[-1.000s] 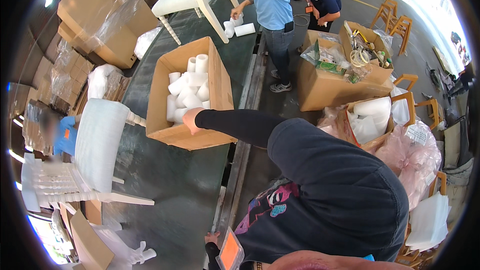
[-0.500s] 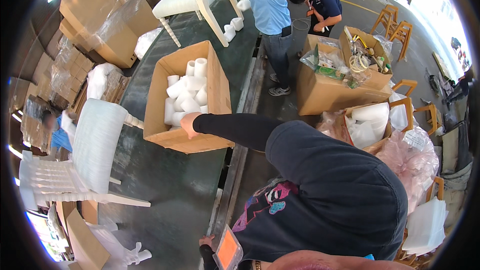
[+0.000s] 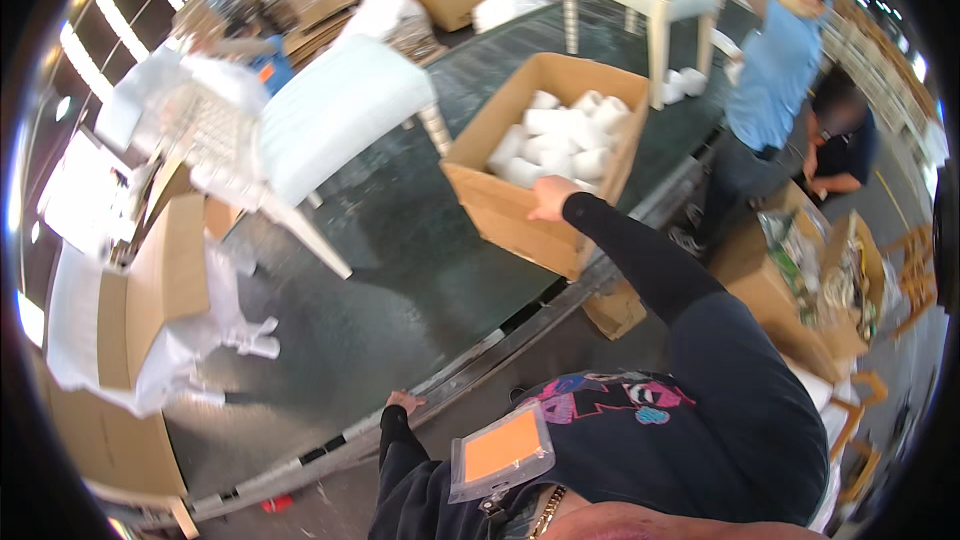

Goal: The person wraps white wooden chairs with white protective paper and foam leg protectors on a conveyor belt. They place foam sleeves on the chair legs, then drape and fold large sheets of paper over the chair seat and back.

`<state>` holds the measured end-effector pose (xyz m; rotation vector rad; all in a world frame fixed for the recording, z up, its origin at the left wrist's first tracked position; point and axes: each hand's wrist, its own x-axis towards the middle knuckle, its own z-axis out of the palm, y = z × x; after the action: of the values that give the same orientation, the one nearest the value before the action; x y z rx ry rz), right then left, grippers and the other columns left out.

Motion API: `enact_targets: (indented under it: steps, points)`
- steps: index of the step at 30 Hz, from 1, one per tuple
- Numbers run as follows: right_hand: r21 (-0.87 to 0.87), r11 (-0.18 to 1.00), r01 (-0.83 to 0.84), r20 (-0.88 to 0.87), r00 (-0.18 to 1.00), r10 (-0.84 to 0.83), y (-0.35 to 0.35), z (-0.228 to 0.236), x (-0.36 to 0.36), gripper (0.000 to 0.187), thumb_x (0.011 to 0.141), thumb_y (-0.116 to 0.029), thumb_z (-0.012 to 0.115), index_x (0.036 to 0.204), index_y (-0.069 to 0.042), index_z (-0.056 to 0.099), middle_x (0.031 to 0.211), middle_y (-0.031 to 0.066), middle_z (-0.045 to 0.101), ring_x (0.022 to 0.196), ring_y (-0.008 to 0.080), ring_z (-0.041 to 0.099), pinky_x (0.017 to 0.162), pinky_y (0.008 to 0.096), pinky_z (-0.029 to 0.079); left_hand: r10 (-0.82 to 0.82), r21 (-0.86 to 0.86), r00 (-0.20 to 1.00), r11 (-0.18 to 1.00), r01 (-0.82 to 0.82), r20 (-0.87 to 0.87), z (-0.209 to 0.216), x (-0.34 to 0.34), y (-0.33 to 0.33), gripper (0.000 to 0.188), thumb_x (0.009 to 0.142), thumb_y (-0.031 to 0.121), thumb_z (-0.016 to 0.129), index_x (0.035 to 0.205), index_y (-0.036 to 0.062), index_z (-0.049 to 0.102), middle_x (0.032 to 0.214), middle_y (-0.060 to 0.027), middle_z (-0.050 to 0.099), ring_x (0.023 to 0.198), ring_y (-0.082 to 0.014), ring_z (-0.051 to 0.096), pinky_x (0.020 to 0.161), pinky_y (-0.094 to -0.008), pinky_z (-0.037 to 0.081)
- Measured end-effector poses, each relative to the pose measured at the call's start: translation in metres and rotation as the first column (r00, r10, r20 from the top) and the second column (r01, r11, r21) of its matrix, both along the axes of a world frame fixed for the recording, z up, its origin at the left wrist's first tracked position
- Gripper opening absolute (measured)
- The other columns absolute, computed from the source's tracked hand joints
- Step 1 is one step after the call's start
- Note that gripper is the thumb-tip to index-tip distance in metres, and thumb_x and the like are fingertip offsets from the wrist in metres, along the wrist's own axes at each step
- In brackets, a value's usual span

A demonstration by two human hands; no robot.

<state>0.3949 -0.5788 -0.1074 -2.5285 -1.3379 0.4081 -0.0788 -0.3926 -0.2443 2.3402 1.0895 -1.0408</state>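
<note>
View further left: open brown box, white rolls

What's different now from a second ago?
The view swung left, so the cardboard box appears farther right in the picture. The co-worker in light blue, who was reaching down to white rolls, now has an arm raised. Nothing was grabbed or let go by the wearer's hands: the right hand stays on the box's near rim, the left hand at the table's edge.
</note>
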Motion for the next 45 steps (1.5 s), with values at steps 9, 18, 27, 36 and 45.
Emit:
enact_targets:
  steps: [9, 18, 27, 36, 45]
  points:
    - [-0.050, 0.990, 0.131, 0.074, 0.989, -0.127, 0.011, 0.019, 0.013, 0.045, 0.075, -0.037, 0.078, 0.105, -0.004, 0.069, 0.105, 0.0179, 0.070, 0.103, 0.0332, 0.065, 0.090, 0.0433, 0.051, 0.197, 0.134, 0.973, 0.968, -0.212, 0.118, 0.007, -0.024, 0.003, 0.101, 0.070, 0.066, 0.071, 0.144, 0.0027, 0.044, 0.133, -0.0253, 0.053, 0.124, -0.0368, 0.054, 0.102, -0.0393, 0.046]
    - [-0.010, 0.996, 0.084, 0.124, 0.989, -0.082, 0.016, 0.009, 0.037, 0.046, 0.070, -0.038, 0.080, 0.098, -0.002, 0.071, 0.098, 0.0218, 0.069, 0.097, 0.0364, 0.066, 0.086, 0.0442, 0.052, 0.071, -0.015, 0.990, 0.997, -0.070, 0.124, -0.001, -0.034, 0.044, 0.082, 0.070, 0.064, 0.070, 0.128, 0.0057, 0.063, 0.120, -0.0209, 0.066, 0.115, -0.0329, 0.062, 0.100, -0.0398, 0.048]
    - [-0.045, 0.999, -0.010, 0.091, 0.996, 0.014, 0.022, 0.019, 0.021, 0.047, 0.070, -0.037, 0.081, 0.097, 0.000, 0.069, 0.090, 0.0203, 0.069, 0.090, 0.0384, 0.066, 0.079, 0.0473, 0.051, 0.693, -0.458, 0.475, 0.717, -0.525, 0.542, 0.003, -0.002, 0.164, 0.056, 0.078, 0.018, 0.081, 0.126, 0.0006, 0.058, 0.100, -0.0091, 0.065, 0.085, -0.0202, 0.063, 0.077, -0.0402, 0.052]
    - [-0.367, 0.894, 0.258, 0.219, 0.958, -0.186, -0.079, 0.030, 0.101, 0.040, 0.065, -0.036, 0.083, 0.092, -0.010, 0.073, 0.084, 0.0118, 0.071, 0.086, 0.0308, 0.069, 0.072, 0.0443, 0.053, 0.418, -0.467, -0.210, 0.747, -0.473, 0.884, 0.092, 0.140, 0.284, 0.093, 0.079, 0.002, 0.076, 0.153, 0.0026, 0.021, 0.154, -0.0216, 0.030, 0.136, -0.0284, 0.037, 0.111, -0.0405, 0.032]
    - [-0.107, 0.826, 0.554, 0.469, 0.760, -0.449, -0.085, 0.007, 0.145, 0.036, 0.077, -0.013, 0.067, 0.112, -0.018, 0.065, 0.111, 0.0070, 0.068, 0.112, 0.0266, 0.061, 0.099, 0.0448, 0.041, 0.509, -0.414, 0.124, 0.799, -0.436, 0.852, 0.065, 0.148, 0.223, 0.058, 0.078, 0.010, 0.079, 0.131, 0.0015, 0.055, 0.125, -0.0133, 0.062, 0.115, -0.0215, 0.058, 0.099, -0.0338, 0.046]
